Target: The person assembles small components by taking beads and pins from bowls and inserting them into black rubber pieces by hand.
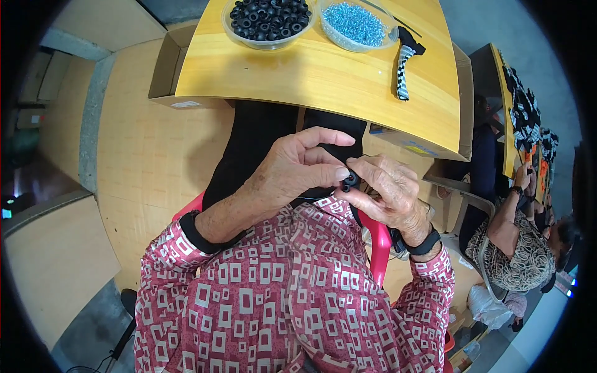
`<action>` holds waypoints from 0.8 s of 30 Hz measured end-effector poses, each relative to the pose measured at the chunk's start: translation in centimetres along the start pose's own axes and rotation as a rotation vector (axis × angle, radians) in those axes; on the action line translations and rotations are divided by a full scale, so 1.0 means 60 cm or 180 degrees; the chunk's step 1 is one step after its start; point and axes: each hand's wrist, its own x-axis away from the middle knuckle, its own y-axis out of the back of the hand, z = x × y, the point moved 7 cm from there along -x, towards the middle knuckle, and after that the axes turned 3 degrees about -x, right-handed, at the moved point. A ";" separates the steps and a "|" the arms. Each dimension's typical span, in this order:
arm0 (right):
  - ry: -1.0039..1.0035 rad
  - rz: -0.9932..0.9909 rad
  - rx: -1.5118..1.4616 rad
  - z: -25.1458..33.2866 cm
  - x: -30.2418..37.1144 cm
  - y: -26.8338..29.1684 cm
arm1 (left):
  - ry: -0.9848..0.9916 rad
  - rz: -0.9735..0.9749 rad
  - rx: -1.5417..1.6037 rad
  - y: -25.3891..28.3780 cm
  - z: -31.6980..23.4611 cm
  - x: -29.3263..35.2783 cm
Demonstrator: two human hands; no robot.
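Black ring bead (349, 180) sits pinched between both hands just above the person's lap, below the near edge of the yellow bench (323, 74). Left of the bead, the left hand (292, 171) closes its fingers (339, 173) narrowly on it; right of it, the right hand (392, 196) grips equally near, a dark thread (311, 198) trailing leftward.

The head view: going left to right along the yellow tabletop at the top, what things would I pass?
Bowl of black rings → bowl of blue beads → black-and-white striped strip. All three lie on the yellow tabletop, above the person's hands.
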 end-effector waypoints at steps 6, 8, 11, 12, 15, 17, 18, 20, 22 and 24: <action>-0.0233 -0.0125 -0.0194 -0.005 0.001 -0.001 | -0.0106 -0.0037 0.0199 -0.005 -0.005 0.004; -0.0320 -0.0309 -0.0260 -0.004 0.006 0.000 | 0.0134 -0.0276 0.0373 0.001 0.000 0.006; -0.0223 -0.0549 -0.0205 0.003 0.008 0.001 | 0.0175 -0.0293 0.0331 0.003 0.004 0.007; -0.0042 -0.0601 -0.0078 0.011 0.007 0.002 | 0.0177 -0.0283 0.0316 0.005 0.004 0.006; -0.0005 -0.0600 -0.0049 0.017 0.004 0.007 | 0.0204 -0.0164 0.0216 0.006 0.002 0.002; -0.0051 -0.0603 -0.0033 0.021 0.005 0.010 | 0.0198 -0.0071 0.0213 0.002 -0.001 0.001; -0.0096 -0.0722 0.0025 0.023 0.008 0.016 | 0.0198 -0.0042 0.0184 -0.002 -0.003 0.000; -0.0143 -0.0881 0.0111 0.029 0.011 0.028 | 0.0089 0.0059 0.0418 -0.014 -0.008 -0.002; -0.0049 -0.0802 0.0185 0.041 0.010 0.039 | 0.0042 0.0108 0.0372 -0.022 -0.008 -0.003; -0.0089 -0.0786 0.0215 0.051 0.009 0.048 | -0.0003 0.0189 0.0319 -0.028 -0.008 -0.003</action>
